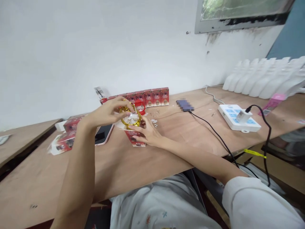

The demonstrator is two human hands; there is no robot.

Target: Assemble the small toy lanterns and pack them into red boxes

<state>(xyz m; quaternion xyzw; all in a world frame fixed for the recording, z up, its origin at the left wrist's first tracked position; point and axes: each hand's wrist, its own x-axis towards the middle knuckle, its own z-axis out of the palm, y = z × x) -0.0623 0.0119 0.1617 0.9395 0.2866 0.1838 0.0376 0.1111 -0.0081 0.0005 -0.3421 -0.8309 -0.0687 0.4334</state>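
Two hands are in view, the left hand (108,111) and the right hand (146,132). Between them is one gold hoop (130,122), and one lone red box (137,142) sits in the right hand's fingers. Behind the hands stands a row of red boxes (152,97): six are clear, and any others are hidden. Left of the hands are two or three blurred boxes (66,133) and one phone (103,134). To the right are one power strip (232,119) with one plug (243,116), two black cables (214,133), one pink pack (271,105), and roughly seven white bottles (262,78).

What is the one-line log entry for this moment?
left hand: holds gold hoop | right hand: holds red box | behind: row of red boxes
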